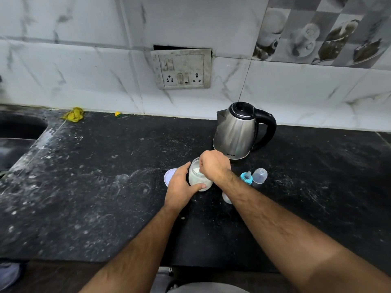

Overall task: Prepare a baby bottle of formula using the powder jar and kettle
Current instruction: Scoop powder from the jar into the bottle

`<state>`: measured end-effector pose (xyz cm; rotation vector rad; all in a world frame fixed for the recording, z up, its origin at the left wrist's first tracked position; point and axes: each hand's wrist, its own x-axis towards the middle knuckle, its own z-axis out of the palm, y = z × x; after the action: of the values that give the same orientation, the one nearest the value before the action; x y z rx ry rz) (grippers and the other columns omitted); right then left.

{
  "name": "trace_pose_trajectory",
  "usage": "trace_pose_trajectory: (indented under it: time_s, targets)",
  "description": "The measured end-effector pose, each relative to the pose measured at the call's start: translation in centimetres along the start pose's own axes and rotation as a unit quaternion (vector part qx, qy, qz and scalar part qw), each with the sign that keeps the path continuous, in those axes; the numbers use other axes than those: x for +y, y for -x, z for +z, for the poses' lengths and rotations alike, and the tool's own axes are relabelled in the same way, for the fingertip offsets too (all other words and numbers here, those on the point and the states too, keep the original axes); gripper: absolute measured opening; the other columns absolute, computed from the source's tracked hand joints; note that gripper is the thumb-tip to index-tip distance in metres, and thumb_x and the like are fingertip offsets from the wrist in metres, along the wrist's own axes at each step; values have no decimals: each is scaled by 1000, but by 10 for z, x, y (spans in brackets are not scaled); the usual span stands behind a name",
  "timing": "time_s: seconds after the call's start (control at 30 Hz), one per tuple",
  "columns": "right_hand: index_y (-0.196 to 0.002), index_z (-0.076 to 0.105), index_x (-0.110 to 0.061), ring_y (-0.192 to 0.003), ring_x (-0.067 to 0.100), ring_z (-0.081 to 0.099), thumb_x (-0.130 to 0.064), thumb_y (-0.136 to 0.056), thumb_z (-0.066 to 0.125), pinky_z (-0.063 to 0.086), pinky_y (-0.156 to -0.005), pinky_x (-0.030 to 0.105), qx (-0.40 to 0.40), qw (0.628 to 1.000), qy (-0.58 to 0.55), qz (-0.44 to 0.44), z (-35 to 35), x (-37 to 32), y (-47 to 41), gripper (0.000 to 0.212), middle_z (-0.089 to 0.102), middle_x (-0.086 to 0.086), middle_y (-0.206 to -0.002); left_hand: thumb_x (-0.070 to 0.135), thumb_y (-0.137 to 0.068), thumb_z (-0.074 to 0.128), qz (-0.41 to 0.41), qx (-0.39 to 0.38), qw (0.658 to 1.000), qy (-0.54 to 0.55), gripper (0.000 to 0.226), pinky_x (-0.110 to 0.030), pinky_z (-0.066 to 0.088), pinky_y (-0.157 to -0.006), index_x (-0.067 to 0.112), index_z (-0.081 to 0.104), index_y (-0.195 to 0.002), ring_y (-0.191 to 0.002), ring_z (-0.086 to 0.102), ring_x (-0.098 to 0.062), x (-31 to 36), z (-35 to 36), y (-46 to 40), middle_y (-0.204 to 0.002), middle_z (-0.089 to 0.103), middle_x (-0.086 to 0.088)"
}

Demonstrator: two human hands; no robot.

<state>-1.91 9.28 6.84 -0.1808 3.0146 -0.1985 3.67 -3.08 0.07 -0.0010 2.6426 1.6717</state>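
My left hand (182,187) grips the side of the open glass powder jar (198,180), which stands on the black counter and holds white powder. My right hand (213,166) is over the jar's mouth with its fingers curled down into it; what they hold is hidden. The jar's pale lid (168,176) lies just left of my left hand. A clear bottle body (226,198) shows partly under my right forearm. The blue-ringed teat (246,178) and the clear cap (259,175) lie to the right. The steel kettle (234,132) stands behind the jar.
A sink (19,132) is cut into the dusty black counter (95,187) at the far left. A yellow cloth (73,115) lies by the tiled wall. A switch and socket plate (182,69) is on the wall above the kettle.
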Motion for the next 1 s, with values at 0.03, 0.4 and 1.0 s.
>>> trace_pose_trajectory:
  time_s: [0.03, 0.4, 1.0]
  targets:
    - [-93, 74, -20, -86, 26, 68, -11, -84, 64, 55, -70, 33, -4, 1000, 6, 2, 1, -1, -1, 16, 72, 4, -91, 31, -63, 88, 4, -1, 1000, 2, 71, -27, 48, -97, 33, 56, -127, -113, 57, 3, -2, 1, -1, -117, 64, 19]
    - [-97, 75, -24, -91, 23, 67, -24, -90, 57, 51, -71, 32, 46, 996, -80, -7, -7, 11, 0, 19, 74, 0, -96, 18, -68, 88, -11, -5, 1000, 11, 62, 1, 38, -79, 34, 55, -119, -98, 53, 22, -9, 2, -5, -107, 62, 24]
    - [-76, 73, -9, -73, 22, 66, -2, -78, 56, 61, -75, 45, -32, 942, -314, 110, 13, 24, -16, 19, 73, 5, -77, 16, -70, 86, -14, 16, 1000, 2, 58, -21, 42, -91, 24, 61, -121, -105, 59, -1, -20, -26, -25, -114, 66, 13]
